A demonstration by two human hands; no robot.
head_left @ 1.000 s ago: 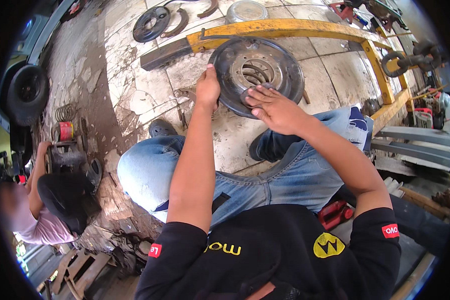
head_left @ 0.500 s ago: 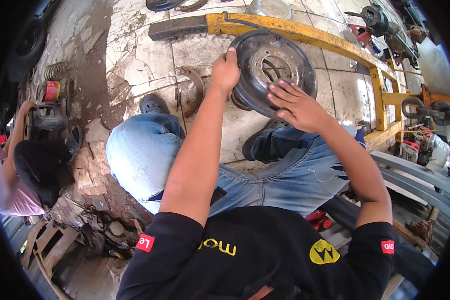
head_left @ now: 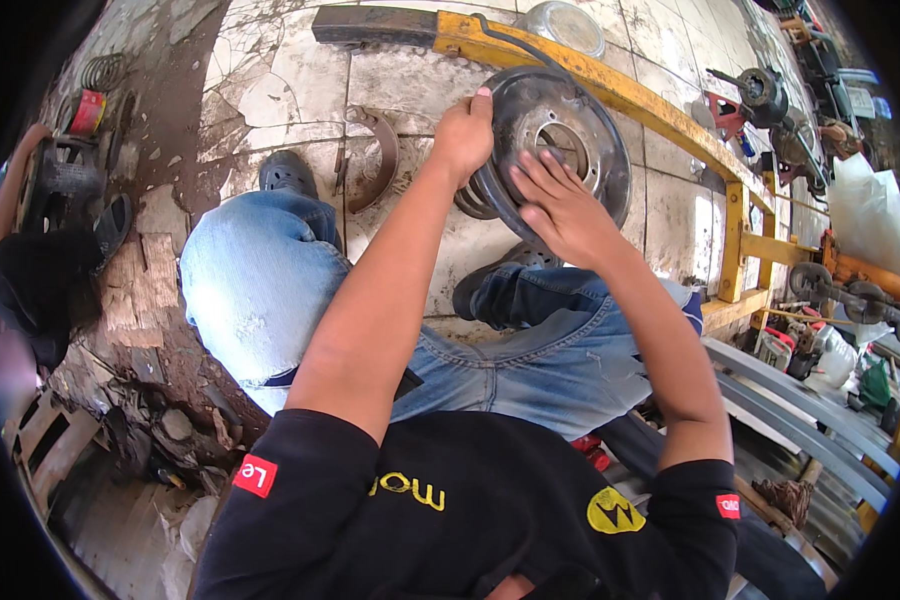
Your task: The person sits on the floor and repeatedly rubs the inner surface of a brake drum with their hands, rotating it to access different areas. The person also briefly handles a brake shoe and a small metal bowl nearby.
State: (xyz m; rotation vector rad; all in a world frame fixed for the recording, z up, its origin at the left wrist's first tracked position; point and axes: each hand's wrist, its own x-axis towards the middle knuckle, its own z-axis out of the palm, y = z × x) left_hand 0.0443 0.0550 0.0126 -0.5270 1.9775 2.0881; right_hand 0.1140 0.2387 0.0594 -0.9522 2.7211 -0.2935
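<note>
A round black metal brake backing plate (head_left: 602, 120) with a hole in its middle is held tilted above the tiled floor. My left hand (head_left: 466, 138) grips its left rim, thumb on top and the other fingers hidden behind. Across the lower face of the plate lies my right hand (head_left: 562, 208), its fingers stretched out flat near the central hole; whether anything is under the palm I cannot tell. A curved brown brake shoe (head_left: 375, 165) rests on the tiles to the left. Partly hidden below the plate is a dark ring-shaped part (head_left: 475, 203).
A yellow steel frame (head_left: 610, 85) runs along the far side and right. Beyond it sit a round clear container (head_left: 564, 28) and a dark hub-like part (head_left: 763, 92). At the left, another person (head_left: 40, 290) sits near a coil spring (head_left: 103, 72). Grey metal bars (head_left: 800, 410) lie at right.
My right hand has slid slightly up and left over the plate's face. My left hand keeps its hold on the rim. The whole view has shifted a little.
</note>
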